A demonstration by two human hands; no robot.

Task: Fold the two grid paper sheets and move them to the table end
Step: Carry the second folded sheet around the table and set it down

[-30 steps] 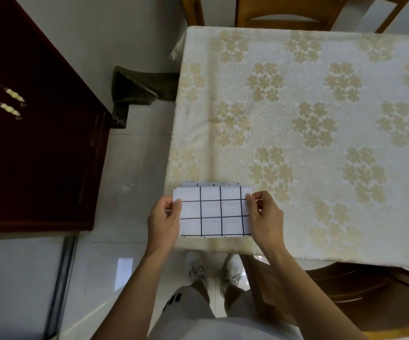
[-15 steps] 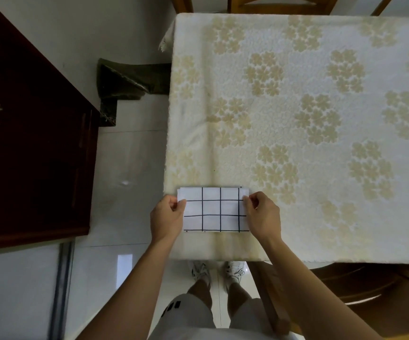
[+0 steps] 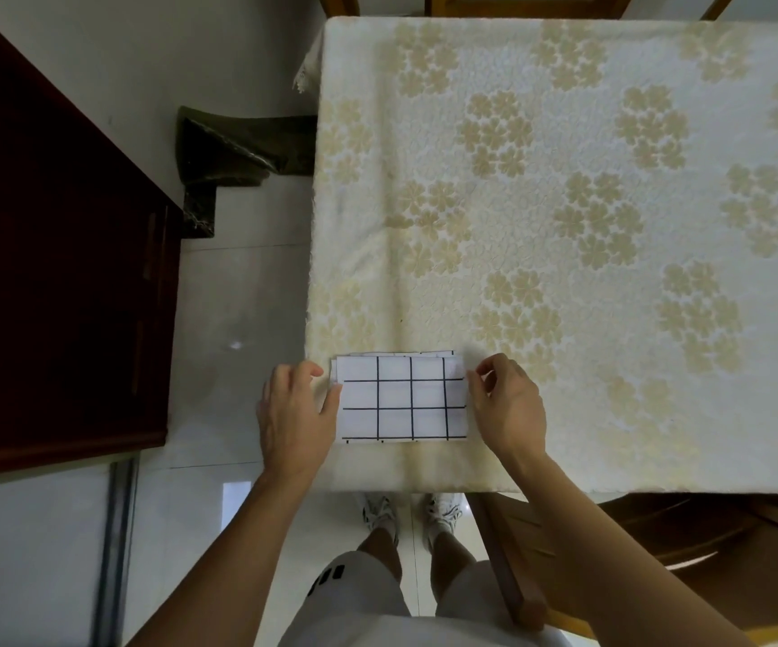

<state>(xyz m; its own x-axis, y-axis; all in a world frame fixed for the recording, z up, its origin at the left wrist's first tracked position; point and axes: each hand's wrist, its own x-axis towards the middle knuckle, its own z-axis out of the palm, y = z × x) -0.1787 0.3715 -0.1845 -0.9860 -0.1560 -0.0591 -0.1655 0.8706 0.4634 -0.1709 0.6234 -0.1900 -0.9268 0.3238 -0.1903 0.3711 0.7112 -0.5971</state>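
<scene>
The left hand (image 3: 296, 413) touches the left edge of the folded grid paper stack (image 3: 403, 398) with its thumb, fingers relaxed; the right hand (image 3: 508, 403) hangs loosely curled at the stack's right edge, holding nothing. The stack lies flat at the near-left corner of the tablecloth (image 3: 564, 203). Folding looks done and placing nearly so; next, likely just lift both hands clear

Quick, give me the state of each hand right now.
Left hand: open, thumb at the folded grid paper's left edge.
Right hand: open, fingers loosely curled beside its right edge.
</scene>
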